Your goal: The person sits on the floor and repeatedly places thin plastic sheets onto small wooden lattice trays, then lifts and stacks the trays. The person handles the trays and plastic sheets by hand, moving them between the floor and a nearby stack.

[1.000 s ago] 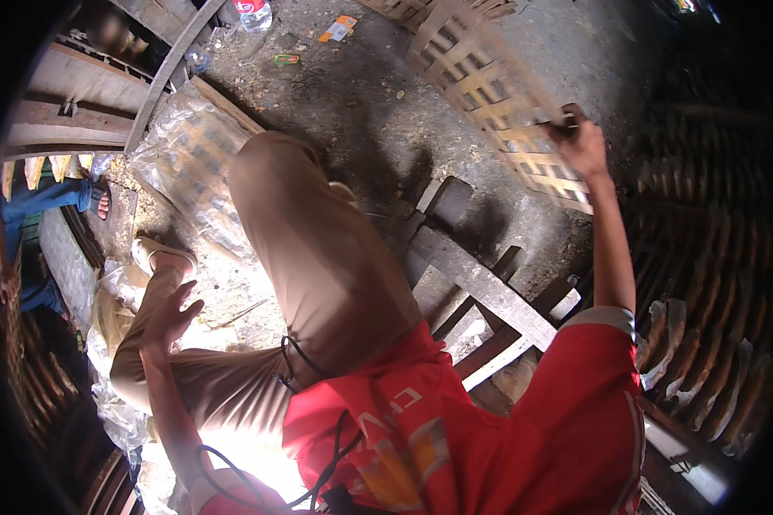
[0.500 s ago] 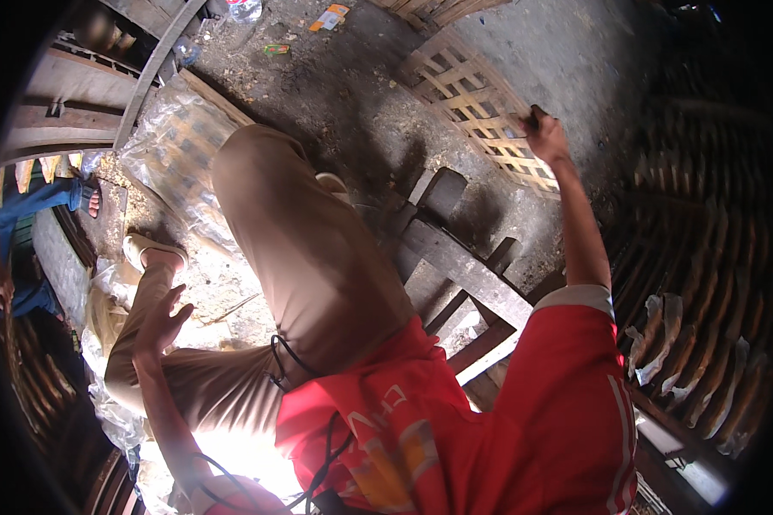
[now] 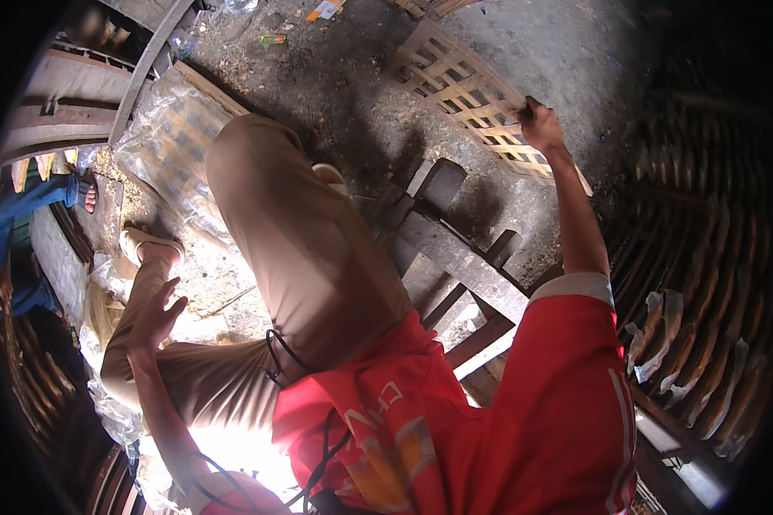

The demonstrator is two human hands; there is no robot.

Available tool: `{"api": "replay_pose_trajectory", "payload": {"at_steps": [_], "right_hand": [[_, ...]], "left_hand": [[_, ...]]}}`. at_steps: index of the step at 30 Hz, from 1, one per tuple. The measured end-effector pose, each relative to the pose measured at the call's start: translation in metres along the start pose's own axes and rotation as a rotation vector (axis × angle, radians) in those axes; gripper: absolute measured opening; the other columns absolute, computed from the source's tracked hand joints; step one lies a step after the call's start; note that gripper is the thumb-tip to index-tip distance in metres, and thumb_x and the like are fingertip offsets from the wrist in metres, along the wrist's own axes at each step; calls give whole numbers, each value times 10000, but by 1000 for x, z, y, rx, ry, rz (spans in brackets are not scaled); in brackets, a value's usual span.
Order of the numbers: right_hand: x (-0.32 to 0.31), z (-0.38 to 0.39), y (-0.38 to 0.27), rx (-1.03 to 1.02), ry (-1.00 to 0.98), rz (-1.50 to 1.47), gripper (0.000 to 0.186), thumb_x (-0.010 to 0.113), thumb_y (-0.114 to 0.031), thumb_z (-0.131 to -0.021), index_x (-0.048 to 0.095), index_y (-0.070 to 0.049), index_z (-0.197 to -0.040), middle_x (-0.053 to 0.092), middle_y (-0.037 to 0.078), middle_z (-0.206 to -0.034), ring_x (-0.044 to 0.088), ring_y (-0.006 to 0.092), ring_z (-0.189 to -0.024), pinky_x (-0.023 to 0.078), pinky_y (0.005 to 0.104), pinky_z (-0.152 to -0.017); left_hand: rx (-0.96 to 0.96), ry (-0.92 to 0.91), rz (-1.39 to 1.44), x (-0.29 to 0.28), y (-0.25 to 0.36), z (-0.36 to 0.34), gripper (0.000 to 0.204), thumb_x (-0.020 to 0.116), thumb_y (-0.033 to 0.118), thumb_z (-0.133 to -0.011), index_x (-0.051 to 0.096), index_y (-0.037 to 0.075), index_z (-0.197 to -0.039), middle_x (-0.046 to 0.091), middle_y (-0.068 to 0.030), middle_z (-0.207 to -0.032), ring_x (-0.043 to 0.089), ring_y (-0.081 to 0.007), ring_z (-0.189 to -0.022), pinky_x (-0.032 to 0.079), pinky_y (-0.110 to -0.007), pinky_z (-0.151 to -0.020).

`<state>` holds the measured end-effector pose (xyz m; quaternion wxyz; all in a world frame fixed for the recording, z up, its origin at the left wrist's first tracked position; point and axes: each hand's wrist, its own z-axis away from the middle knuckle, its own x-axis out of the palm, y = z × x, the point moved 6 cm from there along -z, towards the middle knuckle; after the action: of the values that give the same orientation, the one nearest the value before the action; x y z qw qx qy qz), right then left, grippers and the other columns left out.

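My right hand is closed on the upper edge of a woven lattice panel of pale slats, lying at a slant over the concrete floor; a dark bit at my fingertips is too small to make out. My left hand hangs with fingers apart beside my bent left leg, holding nothing. A second lattice mat under crinkled clear plastic lies beyond that leg. A wooden frame stands between my right thigh and the panel.
Rows of slatted racks with pale strips fill the right side. Another person's jeans-clad leg and sandalled foot show at the left, near stacked boards. A plastic bottle and small litter lie on the floor at the top.
My right hand has moved leftward and slightly upward in the view, with the panel shifting left and lying at a different angle. Much of the surroundings also sits a little higher and further left.
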<state>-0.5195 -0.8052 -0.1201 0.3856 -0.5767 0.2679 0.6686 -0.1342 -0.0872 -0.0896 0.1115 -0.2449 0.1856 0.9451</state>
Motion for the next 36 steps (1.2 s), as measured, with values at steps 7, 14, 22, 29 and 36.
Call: {"api": "replay_pose_trajectory", "payload": {"at_steps": [7,14,22,29,36], "right_hand": [[-15,6,-18,-3,-17,23,390,652,-357,-894,621,-139,-1217,684,220,-1140,629,466,-1079,508,534,-918],[-5,-8,-15,-1,-4,29,407,659,-378,-899,621,-130,-1219,675,238,-1154,626,453,-1113,508,537,-921],[-26,-5,-32,-27,-13,46,447,664,-330,-876,630,-160,-1288,689,201,-1170,643,423,-1105,523,506,-927],[5,-20,-38,0,-58,92,488,680,-329,-869,604,-220,-1339,683,208,-1181,638,409,-1136,519,512,-952],[-58,-16,-42,-108,99,93,362,649,-285,-878,669,-191,-1227,706,209,-1094,652,433,-1069,526,509,-924]], "left_hand": [[-35,-4,-1,-2,6,-1,561,644,282,-978,463,56,-1458,541,-260,-1418,507,-339,-1357,423,-399,-1095],[-19,-15,0,0,5,4,558,637,289,-982,459,75,-1465,536,-261,-1424,500,-343,-1364,413,-408,-1103],[-44,-27,-1,0,4,0,559,638,288,-980,461,69,-1463,539,-249,-1424,505,-344,-1358,418,-412,-1097],[-20,0,-6,-2,7,7,559,646,277,-975,467,66,-1462,551,-231,-1418,516,-343,-1345,423,-407,-1093],[-65,-21,-11,-1,8,3,562,640,285,-978,463,80,-1470,540,-239,-1429,500,-343,-1364,416,-413,-1100]]}}
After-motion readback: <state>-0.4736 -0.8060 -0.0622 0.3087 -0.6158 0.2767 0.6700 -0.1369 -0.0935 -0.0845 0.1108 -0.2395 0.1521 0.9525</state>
